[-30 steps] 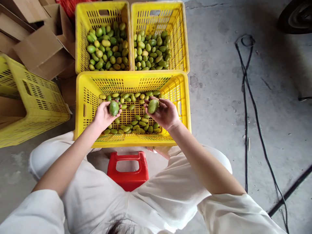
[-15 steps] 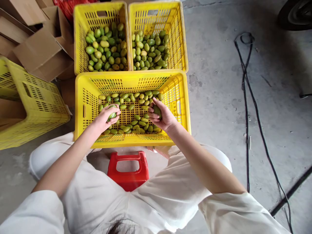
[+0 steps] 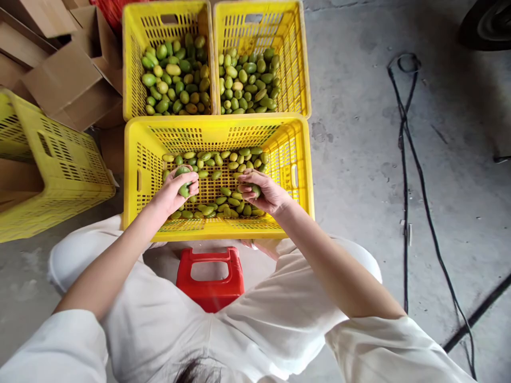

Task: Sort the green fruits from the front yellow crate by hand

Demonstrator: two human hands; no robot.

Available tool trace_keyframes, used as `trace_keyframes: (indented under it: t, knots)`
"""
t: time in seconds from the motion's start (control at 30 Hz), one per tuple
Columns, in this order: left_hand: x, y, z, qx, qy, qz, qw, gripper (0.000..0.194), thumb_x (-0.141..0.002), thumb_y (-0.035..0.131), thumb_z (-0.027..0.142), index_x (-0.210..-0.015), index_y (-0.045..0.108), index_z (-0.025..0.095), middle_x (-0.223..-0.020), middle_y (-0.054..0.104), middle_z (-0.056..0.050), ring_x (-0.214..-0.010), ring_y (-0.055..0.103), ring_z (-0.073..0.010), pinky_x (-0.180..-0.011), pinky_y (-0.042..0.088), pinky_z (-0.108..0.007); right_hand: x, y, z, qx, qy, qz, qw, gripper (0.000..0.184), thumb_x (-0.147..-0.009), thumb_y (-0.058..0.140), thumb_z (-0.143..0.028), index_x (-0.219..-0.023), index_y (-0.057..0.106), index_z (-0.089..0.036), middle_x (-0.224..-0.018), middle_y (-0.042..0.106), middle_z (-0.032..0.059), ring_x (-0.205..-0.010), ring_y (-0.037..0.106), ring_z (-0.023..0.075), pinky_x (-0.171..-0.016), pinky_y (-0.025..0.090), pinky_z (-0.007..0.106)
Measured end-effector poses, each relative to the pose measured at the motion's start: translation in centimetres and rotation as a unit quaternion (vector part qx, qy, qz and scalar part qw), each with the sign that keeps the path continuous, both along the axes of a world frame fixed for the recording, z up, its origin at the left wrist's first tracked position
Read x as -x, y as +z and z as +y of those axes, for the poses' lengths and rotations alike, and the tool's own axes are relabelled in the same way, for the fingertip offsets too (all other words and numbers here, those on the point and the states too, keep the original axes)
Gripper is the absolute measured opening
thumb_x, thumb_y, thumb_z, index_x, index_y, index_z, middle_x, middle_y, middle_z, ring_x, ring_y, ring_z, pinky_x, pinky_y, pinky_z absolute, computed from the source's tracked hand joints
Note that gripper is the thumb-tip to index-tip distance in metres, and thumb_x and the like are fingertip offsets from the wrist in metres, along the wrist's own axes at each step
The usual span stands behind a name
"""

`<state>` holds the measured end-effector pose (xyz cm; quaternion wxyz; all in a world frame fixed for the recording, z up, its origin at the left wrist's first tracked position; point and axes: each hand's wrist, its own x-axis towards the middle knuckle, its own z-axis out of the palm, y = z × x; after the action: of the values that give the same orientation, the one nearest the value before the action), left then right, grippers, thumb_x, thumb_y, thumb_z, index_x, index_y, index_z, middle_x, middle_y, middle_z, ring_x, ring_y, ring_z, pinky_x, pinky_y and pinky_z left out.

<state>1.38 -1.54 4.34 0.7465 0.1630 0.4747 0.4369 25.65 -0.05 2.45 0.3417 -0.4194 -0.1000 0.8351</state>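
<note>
Above the near yellow crate point(image 3: 215, 231) both hands are raised a little apart, each curled round one fruit. My left hand point(image 3: 171, 192) grips a green oval fruit point(image 3: 184, 190), its thumb lying across the top. In my right hand point(image 3: 268, 194) is another green oval fruit point(image 3: 255, 189), largely covered by the fingers. Beneath them, smaller green and yellowish fruits point(image 3: 233, 202) lie on the crate's slotted floor, in one group along the far side and another along the near side. The exact kind of fruit is unclear.
Two more yellow crates, one left point(image 3: 128, 64) and one right point(image 3: 305, 64), hold fruit behind the near crate. Another crate point(image 3: 75, 175) and cardboard boxes point(image 3: 67, 80) stand left. A red plastic stool point(image 3: 211, 295) is between my legs. Black cable point(image 3: 405, 202) lies on the floor at right.
Both palms were turned up with a fruit resting on each. Since then the hands have rolled over and the fingers have closed round the fruits, hiding more of them.
</note>
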Motion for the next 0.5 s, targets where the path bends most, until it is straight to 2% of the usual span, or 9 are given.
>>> trace_keyframes:
  t: [0.1, 0.17, 0.23, 0.33, 0.43, 0.5]
  knots:
    - [0.1, 0.1, -0.1, 0.025, -0.027, 0.009, 0.999, 0.028, -0.072, 0.080, 0.014, -0.075, 0.053, 0.019, -0.054, 0.045, 0.009, -0.040, 0.042, -0.0037, -0.040, 0.030, -0.016, 0.1, -0.4, -0.4, -0.006, 0.031, -0.007, 0.999, 0.047, -0.055, 0.095, -0.010, -0.075, 0.053, -0.020, -0.061, 0.054, -0.0080, -0.046, 0.041, 0.0036, -0.035, 0.025, 0.012]
    - [0.1, 0.4, 0.1, 0.051, -0.027, 0.016, 0.998, 0.028, -0.077, 0.079, 0.020, -0.073, 0.050, 0.020, -0.054, 0.044, 0.010, -0.037, 0.036, -0.0028, -0.038, 0.026, -0.016, 0.2, -0.5, -0.6, -0.019, 0.056, -0.014, 0.998, 0.049, -0.060, 0.098, -0.020, -0.075, 0.051, -0.020, -0.062, 0.054, -0.0071, -0.044, 0.039, 0.0032, -0.034, 0.021, 0.012]
    - [0.1, 0.5, 0.4, 0.069, -0.010, 0.019, 0.997, 0.030, -0.085, 0.076, 0.030, -0.074, 0.050, 0.020, -0.054, 0.045, 0.008, -0.037, 0.037, -0.0036, -0.038, 0.028, -0.017, 0.2, -0.5, -0.6, -0.029, 0.057, -0.028, 0.998, 0.050, -0.066, 0.098, -0.033, -0.075, 0.051, -0.021, -0.064, 0.055, -0.0057, -0.044, 0.040, 0.0040, -0.034, 0.022, 0.014]
    - [-0.1, 0.5, 0.7, 0.083, 0.039, 0.009, 0.996, 0.024, -0.092, 0.069, 0.039, -0.083, 0.060, 0.019, -0.067, 0.060, 0.000, -0.052, 0.058, -0.0106, -0.049, 0.046, -0.021, 0.2, -0.2, -0.2, -0.025, 0.013, -0.032, 0.999, 0.039, -0.080, 0.088, -0.045, -0.083, 0.058, -0.021, -0.070, 0.063, -0.0012, -0.054, 0.055, 0.0099, -0.040, 0.041, 0.019]
    - [-0.3, 0.1, 0.7, 0.083, 0.065, 0.006, 0.994, 0.012, -0.091, 0.067, 0.027, -0.094, 0.067, 0.015, -0.083, 0.070, -0.007, -0.076, 0.071, -0.0180, -0.068, 0.058, -0.028, 0.1, 0.2, 0.3, -0.020, -0.022, -0.014, 0.999, 0.022, -0.087, 0.078, -0.038, -0.094, 0.064, -0.022, -0.082, 0.071, 0.0025, -0.073, 0.069, 0.0175, -0.059, 0.060, 0.029]
    - [-0.3, -0.2, 0.5, 0.064, 0.052, 0.015, 0.996, 0.008, -0.086, 0.071, 0.019, -0.092, 0.069, 0.015, -0.083, 0.071, -0.007, -0.077, 0.071, -0.0175, -0.070, 0.058, -0.028, 0.1, 0.3, 0.4, -0.020, -0.029, -0.007, 0.999, 0.019, -0.086, 0.078, -0.030, -0.094, 0.063, -0.023, -0.083, 0.071, 0.0018, -0.076, 0.070, 0.0174, -0.063, 0.063, 0.030]
